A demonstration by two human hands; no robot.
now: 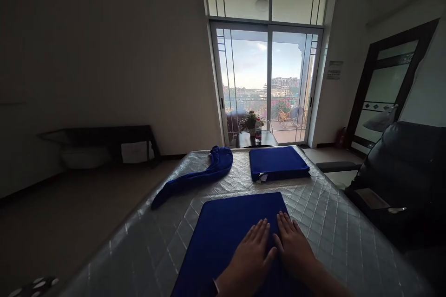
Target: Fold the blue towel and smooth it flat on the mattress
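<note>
A folded blue cloth (223, 227) lies flat in front of me on a silver quilted surface (327, 222). My left hand (251, 253) rests palm down on it, fingers stretched out. Beside it, my right hand (292, 243) lies flat near the cloth's right edge, its fingers also extended. Neither hand grips anything. Farther back on the right sits a stack of folded blue cloth (277, 161) with a white tag at its near edge. To the left, a loose, crumpled length of blue cloth (198, 176) stretches across the silver surface.
A small dark table (268, 140) beyond the far edge holds a potted plant (251, 121) and a bottle (258, 131). Glass sliding doors (244, 79) stand behind it. A black chair (411, 171) is at the right, and a dark bench-like frame (104, 135) by the left wall.
</note>
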